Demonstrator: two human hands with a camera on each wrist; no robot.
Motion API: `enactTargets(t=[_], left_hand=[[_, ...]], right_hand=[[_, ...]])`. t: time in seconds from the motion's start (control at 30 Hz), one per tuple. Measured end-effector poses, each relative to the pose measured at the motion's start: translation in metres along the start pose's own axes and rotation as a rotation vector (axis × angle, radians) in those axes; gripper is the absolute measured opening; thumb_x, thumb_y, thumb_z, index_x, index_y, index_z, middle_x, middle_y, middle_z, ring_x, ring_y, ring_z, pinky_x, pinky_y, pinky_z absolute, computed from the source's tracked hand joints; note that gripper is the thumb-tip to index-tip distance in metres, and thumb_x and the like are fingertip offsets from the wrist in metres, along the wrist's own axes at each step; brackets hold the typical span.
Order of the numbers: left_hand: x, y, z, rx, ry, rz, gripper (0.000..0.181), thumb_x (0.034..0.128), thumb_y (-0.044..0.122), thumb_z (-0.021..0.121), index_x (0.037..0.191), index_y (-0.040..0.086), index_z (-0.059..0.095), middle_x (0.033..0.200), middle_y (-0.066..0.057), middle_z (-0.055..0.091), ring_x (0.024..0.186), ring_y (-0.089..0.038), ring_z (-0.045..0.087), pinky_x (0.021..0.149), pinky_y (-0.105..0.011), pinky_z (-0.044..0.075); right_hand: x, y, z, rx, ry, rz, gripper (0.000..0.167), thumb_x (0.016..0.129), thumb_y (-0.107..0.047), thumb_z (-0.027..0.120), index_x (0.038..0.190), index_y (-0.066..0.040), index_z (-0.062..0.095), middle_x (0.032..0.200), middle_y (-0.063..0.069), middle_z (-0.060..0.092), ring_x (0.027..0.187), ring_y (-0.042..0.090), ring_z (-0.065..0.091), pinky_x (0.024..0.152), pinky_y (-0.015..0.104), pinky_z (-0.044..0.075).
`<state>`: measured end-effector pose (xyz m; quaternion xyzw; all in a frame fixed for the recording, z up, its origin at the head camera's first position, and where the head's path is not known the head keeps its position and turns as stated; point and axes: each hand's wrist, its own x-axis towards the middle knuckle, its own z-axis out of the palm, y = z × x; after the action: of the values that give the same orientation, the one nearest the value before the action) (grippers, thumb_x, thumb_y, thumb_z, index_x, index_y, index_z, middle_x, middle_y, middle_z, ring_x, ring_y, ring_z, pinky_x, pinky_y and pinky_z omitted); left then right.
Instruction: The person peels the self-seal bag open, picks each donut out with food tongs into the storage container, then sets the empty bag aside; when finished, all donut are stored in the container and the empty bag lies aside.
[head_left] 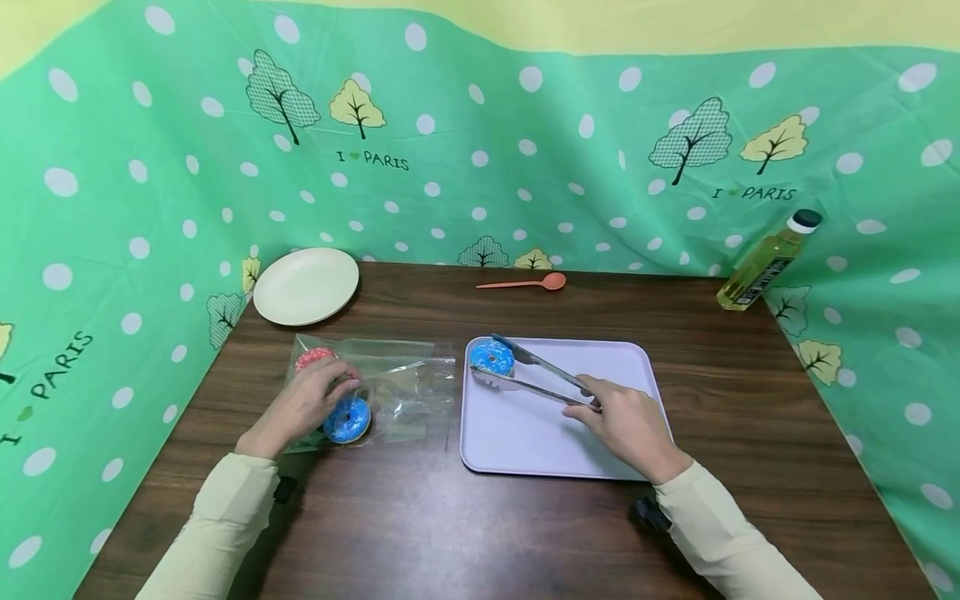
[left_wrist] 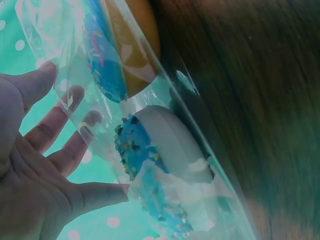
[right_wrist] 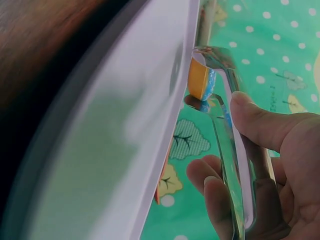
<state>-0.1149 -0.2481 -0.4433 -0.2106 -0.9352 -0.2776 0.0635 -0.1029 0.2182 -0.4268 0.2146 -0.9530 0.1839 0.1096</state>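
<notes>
Taking the lilac tray [head_left: 525, 442] as my mark: a blue-iced donut [head_left: 501, 360] sits at its far left corner, between the tips of metal tongs [head_left: 551, 367]. The person's right hand [head_left: 626, 421] reaches over the tray's right half, its grip clasped around those tongs. Just left of the tray lies a clear bag [head_left: 408, 396] containing a pink donut [head_left: 312, 358] and a second blue donut [head_left: 352, 425]. There the left hand [head_left: 311, 396] has a loose grip, fingers spread at the plastic. Behind the tray, on the counter [head_left: 405, 525], is an orange spoon [head_left: 552, 282].
</notes>
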Motion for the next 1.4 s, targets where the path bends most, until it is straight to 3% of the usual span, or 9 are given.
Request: enactTargets(t=[0.93, 1.4], left_hand=[[-0.003, -0.001, -0.001, -0.012, -0.043, -0.039, 0.003, 0.0973, 0.007, 0.067, 0.098, 0.006, 0.069, 0.093, -0.001, 0.068, 0.090, -0.022, 0.063, 0.079, -0.046, 0.052], [-0.002, -0.002, 0.000, -0.009, -0.037, -0.030, 0.003, 0.0973, 0.008, 0.067, 0.098, 0.006, 0.070, 0.093, 0.000, 0.068, 0.091, -0.023, 0.063, 0.079, -0.046, 0.052]], right_hand=[[-0.021, 0.024, -0.012, -0.046, -0.036, 0.154, 0.038, 0.085, -0.038, 0.081, 0.110, -0.012, 0.069, 0.064, -0.004, 0.048, 0.051, 0.015, 0.040, 0.042, 0.032, 0.031], [-0.023, 0.029, -0.012, -0.050, -0.018, 0.151, 0.038, 0.084, -0.035, 0.082, 0.109, -0.011, 0.069, 0.064, -0.004, 0.048, 0.051, 0.015, 0.039, 0.042, 0.032, 0.030]])
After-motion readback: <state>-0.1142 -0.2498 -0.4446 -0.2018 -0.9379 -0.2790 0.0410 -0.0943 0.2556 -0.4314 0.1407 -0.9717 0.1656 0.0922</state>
